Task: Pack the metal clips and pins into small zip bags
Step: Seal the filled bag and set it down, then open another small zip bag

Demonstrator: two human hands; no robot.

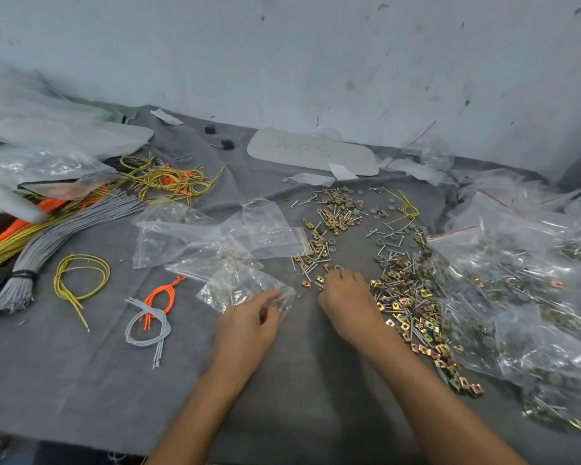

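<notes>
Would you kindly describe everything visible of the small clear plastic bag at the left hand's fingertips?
The small clear plastic bag is thin, crinkled and glossy, lying flat on the grey cloth, left of the loose metal clips. Small pieces seem to sit inside, too blurred to name. The left hand pinches its near right edge; another clear bag touches its far side.

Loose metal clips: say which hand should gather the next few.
Right. The right hand sits at the edge of the metal clips, fingertips down among them. The left hand is occupied, pinching the small zip bag beside the pile.
</notes>
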